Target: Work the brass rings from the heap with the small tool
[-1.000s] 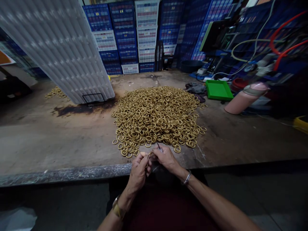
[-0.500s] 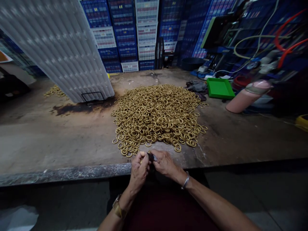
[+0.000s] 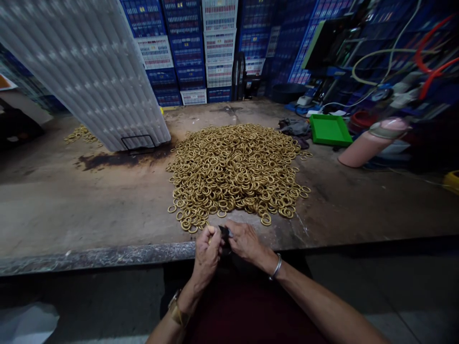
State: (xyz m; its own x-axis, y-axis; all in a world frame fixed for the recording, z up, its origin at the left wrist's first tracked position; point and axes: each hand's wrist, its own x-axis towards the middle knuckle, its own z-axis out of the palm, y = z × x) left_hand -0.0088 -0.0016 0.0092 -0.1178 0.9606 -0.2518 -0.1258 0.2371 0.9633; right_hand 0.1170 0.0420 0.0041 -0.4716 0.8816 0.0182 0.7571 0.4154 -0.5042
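Observation:
A broad heap of brass-coloured rings (image 3: 233, 167) lies on the worktable in front of me. At the table's front edge, just below the heap, my left hand (image 3: 207, 251) is closed in a pinch. A bit of a brass ring (image 3: 209, 241) shows between its fingers, the rest hidden by them. My right hand (image 3: 247, 242) is wrapped round a small dark hand tool (image 3: 224, 232), whose black tip points at the left fingertips. The grip covers most of this tool, so its exact kind is unclear.
A stack of ribbed translucent trays (image 3: 89, 81) leans in a black wire stand (image 3: 138, 143) at left. To the right are a green tray (image 3: 330, 130), a pink bottle (image 3: 369, 145) and a dark cloth (image 3: 294, 127). Blue and white crates (image 3: 220, 48) line the back.
The right hand's tool has tilted slightly, and its black tip shows more clearly beside the left fingertips. Both hands stay nearly in place; the view has shifted a little.

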